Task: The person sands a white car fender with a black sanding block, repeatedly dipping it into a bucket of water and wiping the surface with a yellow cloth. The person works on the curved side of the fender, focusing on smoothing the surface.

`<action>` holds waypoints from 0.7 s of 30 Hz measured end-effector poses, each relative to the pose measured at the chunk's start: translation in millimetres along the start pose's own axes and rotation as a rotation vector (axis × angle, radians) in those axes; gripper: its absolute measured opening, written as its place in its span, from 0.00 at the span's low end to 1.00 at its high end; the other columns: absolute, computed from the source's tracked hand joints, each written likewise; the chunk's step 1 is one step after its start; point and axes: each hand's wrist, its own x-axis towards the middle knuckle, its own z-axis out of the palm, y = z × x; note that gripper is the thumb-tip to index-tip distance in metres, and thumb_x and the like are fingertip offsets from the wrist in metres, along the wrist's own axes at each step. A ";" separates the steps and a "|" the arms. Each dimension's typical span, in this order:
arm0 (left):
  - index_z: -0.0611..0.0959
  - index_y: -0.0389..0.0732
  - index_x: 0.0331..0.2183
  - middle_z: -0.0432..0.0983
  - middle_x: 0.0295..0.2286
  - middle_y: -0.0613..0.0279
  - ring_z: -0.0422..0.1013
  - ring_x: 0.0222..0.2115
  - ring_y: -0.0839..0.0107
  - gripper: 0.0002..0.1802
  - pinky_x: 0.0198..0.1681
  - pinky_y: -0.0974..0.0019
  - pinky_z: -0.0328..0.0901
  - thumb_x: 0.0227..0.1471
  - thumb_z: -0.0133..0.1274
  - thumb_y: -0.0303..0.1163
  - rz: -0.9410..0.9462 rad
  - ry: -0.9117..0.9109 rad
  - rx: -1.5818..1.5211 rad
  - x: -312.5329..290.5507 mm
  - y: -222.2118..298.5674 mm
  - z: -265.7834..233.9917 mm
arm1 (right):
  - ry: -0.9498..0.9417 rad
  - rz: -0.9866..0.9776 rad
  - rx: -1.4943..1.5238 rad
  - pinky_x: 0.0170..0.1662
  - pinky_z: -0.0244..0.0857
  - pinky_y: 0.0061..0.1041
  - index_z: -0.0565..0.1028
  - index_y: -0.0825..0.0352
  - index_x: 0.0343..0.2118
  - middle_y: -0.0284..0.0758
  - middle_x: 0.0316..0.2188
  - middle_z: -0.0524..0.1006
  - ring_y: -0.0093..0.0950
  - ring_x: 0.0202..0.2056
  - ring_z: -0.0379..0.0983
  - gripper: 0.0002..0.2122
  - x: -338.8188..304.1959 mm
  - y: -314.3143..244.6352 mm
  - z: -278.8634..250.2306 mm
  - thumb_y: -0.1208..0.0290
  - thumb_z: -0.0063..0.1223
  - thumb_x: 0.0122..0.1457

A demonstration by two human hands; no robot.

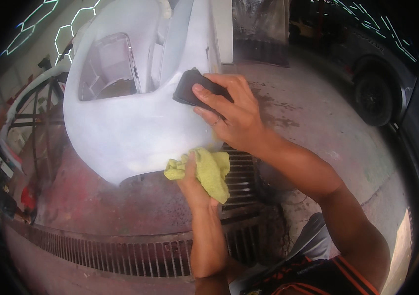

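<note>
My right hand (241, 110) is clamped on a dark block (186, 91) against the right side of the white body panel (135, 125) before me, while my left (194, 189) grips a yellow cloth (213, 177) by its lower edge. I judge this to be rubbing down; the next move calls for even, flat pressure along the curve, cloth ready to wipe.

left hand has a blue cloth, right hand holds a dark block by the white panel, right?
Not blue: the head view shows a yellow cloth in the left hand. The right hand does hold a dark block by the white panel.
</note>
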 end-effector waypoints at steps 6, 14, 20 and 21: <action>0.79 0.37 0.53 0.81 0.44 0.56 0.81 0.41 0.65 0.18 0.42 0.59 0.79 0.69 0.56 0.39 0.016 -0.027 -0.059 3.4 -5.1 -0.1 | -0.095 -0.038 -0.024 0.44 0.71 0.39 0.82 0.54 0.59 0.40 0.51 0.80 0.38 0.47 0.75 0.29 -31.9 -13.4 8.3 0.71 0.76 0.50; 0.78 0.37 0.54 0.81 0.44 0.57 0.80 0.42 0.65 0.19 0.44 0.59 0.78 0.68 0.57 0.37 0.034 0.016 0.016 1.0 -4.3 -1.4 | -0.060 -0.002 -0.061 0.44 0.71 0.40 0.82 0.55 0.58 0.42 0.51 0.79 0.39 0.46 0.75 0.31 9.1 3.1 16.5 0.72 0.78 0.47; 0.74 0.36 0.57 0.77 0.47 0.55 0.79 0.45 0.63 0.21 0.46 0.58 0.78 0.66 0.57 0.31 0.073 -0.025 -0.022 -3.9 -0.8 7.0 | -0.088 -0.028 -0.050 0.47 0.70 0.41 0.81 0.60 0.57 0.43 0.52 0.79 0.42 0.47 0.75 0.31 -43.7 -4.3 -11.6 0.74 0.78 0.47; 0.72 0.36 0.58 0.75 0.48 0.53 0.78 0.46 0.62 0.22 0.48 0.58 0.78 0.66 0.56 0.28 0.074 -0.039 -0.036 -3.6 2.5 7.6 | -0.088 -0.014 -0.053 0.48 0.70 0.41 0.81 0.60 0.57 0.43 0.52 0.79 0.41 0.47 0.75 0.31 -23.2 -8.4 -1.4 0.73 0.78 0.47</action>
